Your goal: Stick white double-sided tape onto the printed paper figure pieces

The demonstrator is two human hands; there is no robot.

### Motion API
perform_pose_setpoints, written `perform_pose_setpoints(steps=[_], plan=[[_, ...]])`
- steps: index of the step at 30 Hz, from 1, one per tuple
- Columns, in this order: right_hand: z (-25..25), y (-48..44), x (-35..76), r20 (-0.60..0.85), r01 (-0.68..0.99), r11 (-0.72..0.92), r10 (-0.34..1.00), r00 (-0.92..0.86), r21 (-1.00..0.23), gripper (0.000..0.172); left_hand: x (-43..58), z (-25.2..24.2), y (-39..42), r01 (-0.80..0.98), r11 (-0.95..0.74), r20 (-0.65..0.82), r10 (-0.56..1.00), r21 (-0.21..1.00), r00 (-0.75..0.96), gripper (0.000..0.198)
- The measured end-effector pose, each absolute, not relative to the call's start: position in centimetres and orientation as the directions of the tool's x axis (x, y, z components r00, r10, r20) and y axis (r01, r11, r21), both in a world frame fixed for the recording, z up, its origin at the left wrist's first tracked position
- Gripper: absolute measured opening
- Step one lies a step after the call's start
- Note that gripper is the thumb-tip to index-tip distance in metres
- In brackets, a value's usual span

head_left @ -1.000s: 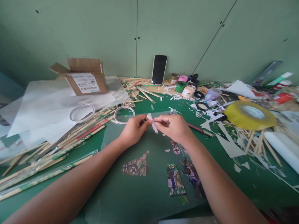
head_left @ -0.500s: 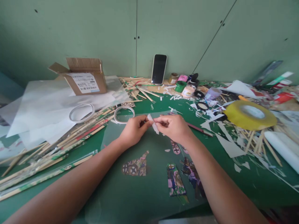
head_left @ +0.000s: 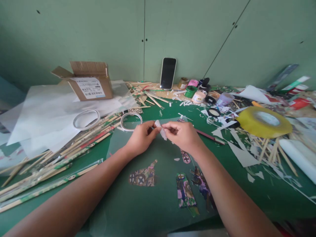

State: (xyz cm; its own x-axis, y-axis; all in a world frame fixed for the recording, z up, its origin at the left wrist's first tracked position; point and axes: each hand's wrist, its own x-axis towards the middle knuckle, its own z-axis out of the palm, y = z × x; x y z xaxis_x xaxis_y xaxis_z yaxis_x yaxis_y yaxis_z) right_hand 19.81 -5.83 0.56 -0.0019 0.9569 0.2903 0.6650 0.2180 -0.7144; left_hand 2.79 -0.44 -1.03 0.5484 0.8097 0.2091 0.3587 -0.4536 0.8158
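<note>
Between my two hands is a small strip of white paper (head_left: 163, 134), tilted and partly covered by fingers. My left hand (head_left: 145, 135) pinches its upper left edge between thumb and fingertips. From the other side, my right hand (head_left: 181, 133) has its thumb and index finger closed on the same strip. Below them a translucent sheet (head_left: 118, 204) lies on the green table. On it are a brown patterned cutout (head_left: 142, 175), a green and pink painted cutout (head_left: 185, 191) and a dark purple cutout (head_left: 202, 184), the last partly hidden by my right forearm.
Two white tape rolls (head_left: 131, 121) and bundles of wooden sticks (head_left: 81, 148) lie to the left, near an open cardboard box (head_left: 91, 85). A phone (head_left: 168, 73) leans on the wall beside paint jars (head_left: 198, 97). Rightward are a yellow tape roll (head_left: 247, 123) and paper scraps (head_left: 243, 154).
The white strip has shifted slightly left and my right hand has moved a little with it. My left hand stays almost where it was; both keep their pinch.
</note>
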Motion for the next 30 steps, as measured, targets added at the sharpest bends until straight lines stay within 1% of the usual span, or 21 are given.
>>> perform_pose_setpoints(steps=[4,6,8,10,12,13,14,16,18,19,21,24,28,30], plan=[[0.6,-5.7,20.0,0.343,0.697,0.222,0.939,0.036,-0.682,0.023,2.9,-1.0,-0.5,0.344,-0.466,0.219,0.798,0.815,0.562,0.027],[0.7,-5.6,20.6,0.38,0.704,0.208,0.92,0.095,-0.679,0.024,2.9,-1.0,-0.5,0.336,-0.446,0.208,0.805,0.83,0.556,0.025],[0.7,-5.5,21.5,0.419,0.741,0.144,0.886,0.198,-0.656,0.025,2.9,-1.0,-0.5,0.323,-0.415,0.19,0.816,0.85,0.546,0.025],[0.7,-5.4,22.4,0.475,0.808,0.044,0.827,0.3,-0.587,0.025,2.9,-1.1,-0.5,0.297,-0.389,0.18,0.82,0.872,0.544,0.025],[0.6,-5.3,22.9,0.537,0.85,-0.01,0.772,0.341,-0.526,0.023,2.9,-1.1,-0.5,0.263,-0.366,0.172,0.816,0.893,0.552,0.024],[0.6,-5.2,22.8,0.55,0.846,0.007,0.763,0.341,-0.533,0.022,2.9,-1.1,-0.5,0.245,-0.356,0.17,0.814,0.902,0.556,0.023],[0.6,-5.2,22.6,0.535,0.814,0.05,0.776,0.333,-0.578,0.022,2.9,-1.1,-0.4,0.23,-0.35,0.17,0.81,0.908,0.561,0.023],[0.7,-5.3,21.7,0.429,0.658,0.157,0.86,0.275,-0.736,0.025,2.9,-1.0,-0.4,0.21,-0.357,0.177,0.793,0.91,0.583,0.023],[0.6,-5.3,20.7,0.284,0.461,0.184,0.946,0.159,-0.868,0.029,2.9,-0.9,-0.5,0.206,-0.374,0.175,0.765,0.904,0.619,0.023],[0.5,-5.4,20.2,0.234,0.396,0.173,0.966,0.111,-0.902,0.03,2.9,-0.8,-0.5,0.214,-0.386,0.171,0.751,0.897,0.638,0.024],[0.2,-5.4,19.6,0.189,0.342,0.154,0.979,0.071,-0.927,0.026,2.8,-0.7,-0.6,0.244,-0.419,0.172,0.738,0.875,0.653,0.026],[-0.1,-5.3,19.4,0.16,0.277,0.126,0.982,0.105,-0.953,0.026,2.8,-0.6,-0.7,0.226,-0.42,0.188,0.74,0.879,0.645,0.026],[0.0,-5.3,19.4,0.091,0.102,0.077,0.986,0.142,-0.992,0.027,2.9,-0.6,-0.6,0.091,-0.245,0.125,0.741,0.965,0.66,0.023],[0.2,-5.3,19.5,0.053,0.056,0.046,0.989,0.141,-0.997,0.024,2.9,-0.5,-0.4,0.048,-0.163,0.097,0.77,0.985,0.63,0.023]])
